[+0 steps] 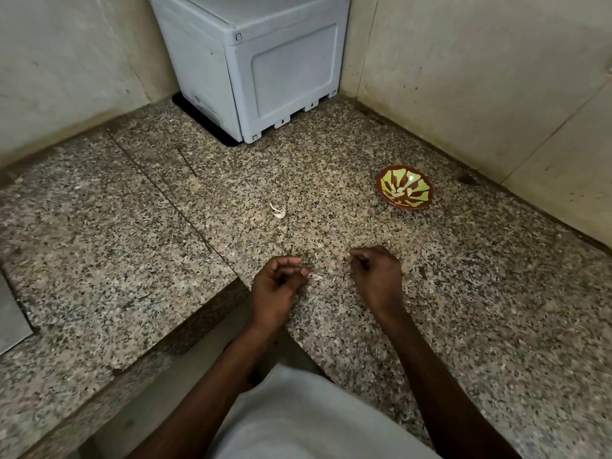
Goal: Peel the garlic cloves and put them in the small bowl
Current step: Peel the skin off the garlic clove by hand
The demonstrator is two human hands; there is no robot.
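Note:
A pale garlic clove [277, 211] with loose skin lies on the speckled granite counter [463, 293], beyond my hands. The small bowl [404, 188], red-brown with a green pattern, stands to the far right and looks empty. My left hand [276, 281] rests on the counter near its inner corner, fingers curled, thumb and forefinger close together. A small pale scrap [317, 277] lies just right of its fingertips. My right hand [376, 271] rests a short way to the right, fingers curled under. What either hand holds is hidden.
A grey plastic appliance [265, 67] stands in the back corner between two tiled walls. The counter is L-shaped, with an open gap at my body. A metal edge [10, 319] shows at the far left.

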